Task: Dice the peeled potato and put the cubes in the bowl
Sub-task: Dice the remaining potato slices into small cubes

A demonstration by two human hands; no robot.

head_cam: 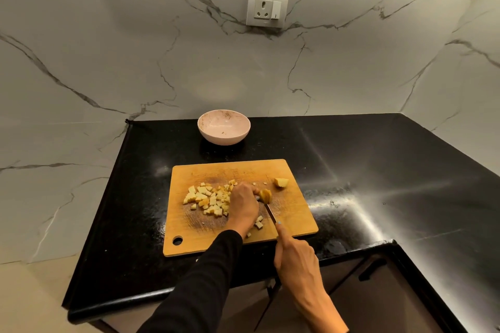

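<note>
A wooden cutting board [295, 219] lies on the black counter. A pile of pale potato cubes [208, 199] covers its left middle. My left hand [243, 207] holds a small potato piece [266, 195] down on the board with curled fingers. My right hand [293, 254] grips a knife [270, 212], index finger along the spine, with the blade against that piece. Another potato chunk [281, 182] lies at the board's far right. A pink bowl [224, 127] stands behind the board, holding only a few scraps.
The black counter [378, 170] stretches to the right and ends at a front edge near me. A marble wall with a socket [267, 7] rises behind the bowl. A few loose cubes [259, 222] lie by my left wrist.
</note>
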